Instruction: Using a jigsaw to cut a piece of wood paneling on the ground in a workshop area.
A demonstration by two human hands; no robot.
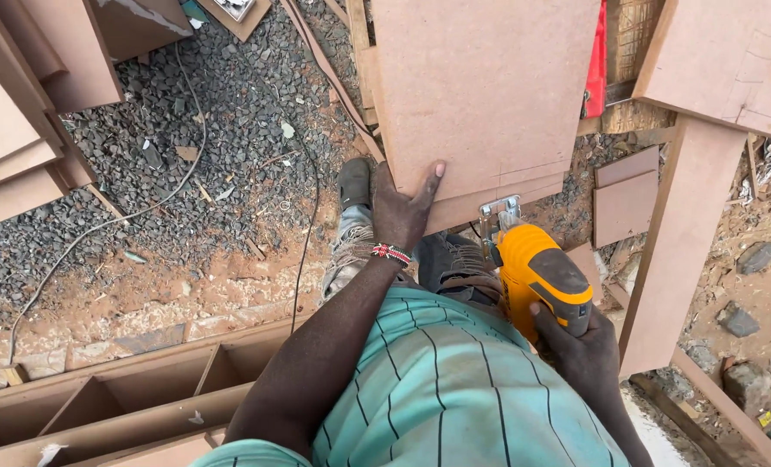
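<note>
Nearest the camera, the right hand is wrapping its grip tightly around the handle of the yellow jigsaw, whose metal shoe is sitting at the near edge of the brown board, right where a pencilled line is running across its lower corner. A little farther out, the left hand is pressing flat and open on that same edge, fingers spread, holding nothing. The board is looking whole beyond the shoe, so the cut is judged as barely beginning, with the marked line all ahead, while gravel and stacked panels are lying beyond
</note>
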